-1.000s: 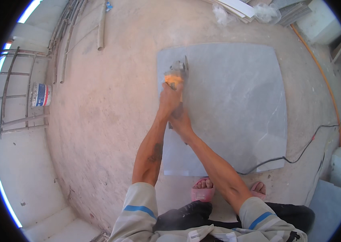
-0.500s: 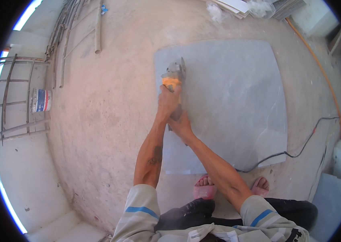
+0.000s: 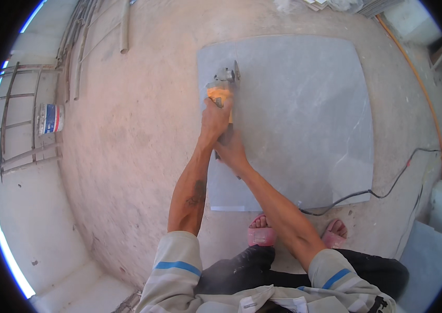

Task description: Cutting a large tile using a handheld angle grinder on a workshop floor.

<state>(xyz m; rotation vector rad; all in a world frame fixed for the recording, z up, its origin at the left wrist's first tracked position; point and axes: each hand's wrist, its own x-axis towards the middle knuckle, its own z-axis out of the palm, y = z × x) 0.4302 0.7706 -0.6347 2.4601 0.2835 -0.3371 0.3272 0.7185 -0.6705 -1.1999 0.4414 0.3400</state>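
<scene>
A yellow and grey angle grinder lies over the left part of a large grey slab on the floor. Its thin disc stands on edge at the slab's surface, near the far edge. My left hand is wrapped round the yellow body behind the metal head. Closer to me, my right hand grips the dark rear end of the tool. A faint line runs from the disc toward the slab's far edge. Whether the disc is spinning, I cannot tell.
A black cord crosses the slab's near right corner. My feet in pink slippers are close to its near edge. An orange hose runs along the right. Poles, a metal frame and a bucket are at the left.
The whole view has shifted, so slab and grinder appear higher in the picture. Both hands keep their grip, and the grinder stays at about the same place on the slab. Haze around it looks thinner.
</scene>
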